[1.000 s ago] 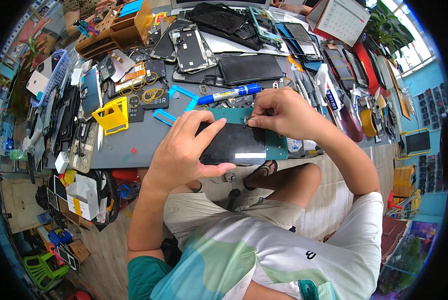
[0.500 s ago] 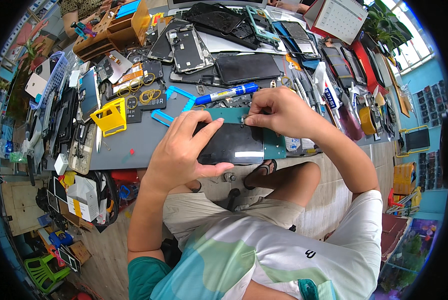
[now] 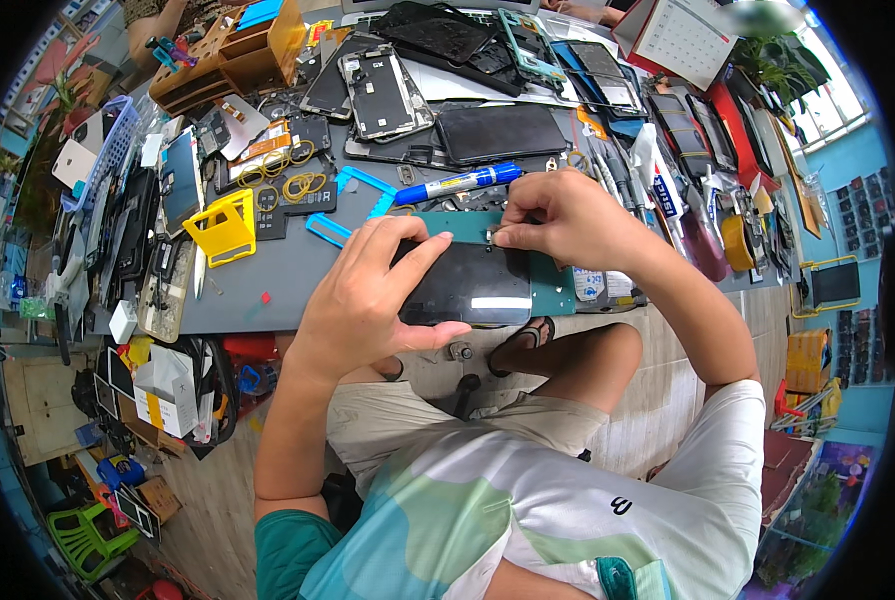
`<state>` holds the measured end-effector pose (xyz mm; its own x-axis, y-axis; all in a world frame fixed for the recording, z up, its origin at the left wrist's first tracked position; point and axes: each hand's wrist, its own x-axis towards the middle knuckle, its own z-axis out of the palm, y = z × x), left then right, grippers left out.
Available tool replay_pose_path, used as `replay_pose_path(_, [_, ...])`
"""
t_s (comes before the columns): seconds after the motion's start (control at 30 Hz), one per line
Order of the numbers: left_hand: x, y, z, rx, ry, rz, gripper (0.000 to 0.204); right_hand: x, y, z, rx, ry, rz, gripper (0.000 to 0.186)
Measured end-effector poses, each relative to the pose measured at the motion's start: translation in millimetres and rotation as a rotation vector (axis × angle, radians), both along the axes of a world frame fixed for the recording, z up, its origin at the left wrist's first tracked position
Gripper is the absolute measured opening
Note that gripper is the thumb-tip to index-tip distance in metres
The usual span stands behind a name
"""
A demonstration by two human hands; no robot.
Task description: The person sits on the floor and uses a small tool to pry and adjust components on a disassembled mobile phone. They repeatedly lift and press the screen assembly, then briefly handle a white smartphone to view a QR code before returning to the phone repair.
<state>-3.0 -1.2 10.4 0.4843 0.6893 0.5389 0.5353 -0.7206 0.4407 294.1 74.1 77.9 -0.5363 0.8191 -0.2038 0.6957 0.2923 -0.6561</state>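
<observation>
- Phone (image 3: 468, 285), dark and glossy, is lying face-on to the camera over a green mat (image 3: 552, 287), at the near edge of the grey surface (image 3: 230, 312), between the two hands.
- Left hand (image 3: 368, 285) is bracketing the phone's left end, its index finger reaching to the far edge and its thumb resting along the near one; these fingers are standing well spread.
- Right hand (image 3: 568, 225) is bringing thumb and index together at the phone's far edge, seemingly pinching a small metallic piece (image 3: 491, 236); its other fingers are curling in, partly hidden.
- Handling, as a judgement: the phone is probably being light, stiff and slick, with glass that could be cracking under bending. Its two long edges are offering the safest hold; the tiny piece is calling for fingertips only.
- Counting: one phone is lying under the hands, on one green mat; one blue marker (image 3: 458, 185), one yellow stand (image 3: 223, 235), one light-blue frame (image 3: 366, 184) and one desk calendar (image 3: 683, 45) are sharing the surface. Rubber bands (image 3: 305, 187) are overlapping too much for a sure count.
</observation>
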Motion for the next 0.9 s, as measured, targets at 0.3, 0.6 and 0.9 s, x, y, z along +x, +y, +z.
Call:
replay_pose_path(0.3, [-0.4, -1.0, 2.8, 0.012, 0.009, 0.007, 0.085, 6.9, -12.8, -20.6, 0.597, 0.175, 0.299, 0.012])
replay_pose_path(0.6, [-3.2, -4.5, -2.7, -0.005, -0.030, 0.007, 0.080, 0.4, -21.8, -26.5, 0.685, 0.206, 0.249, 0.019])
replay_pose_path(0.9, [-3.1, -3.7, -12.0, 0.028, -0.041, -0.013, 0.084, -1.6, -19.9, -16.0, 0.431, 0.147, 0.096, 0.015])
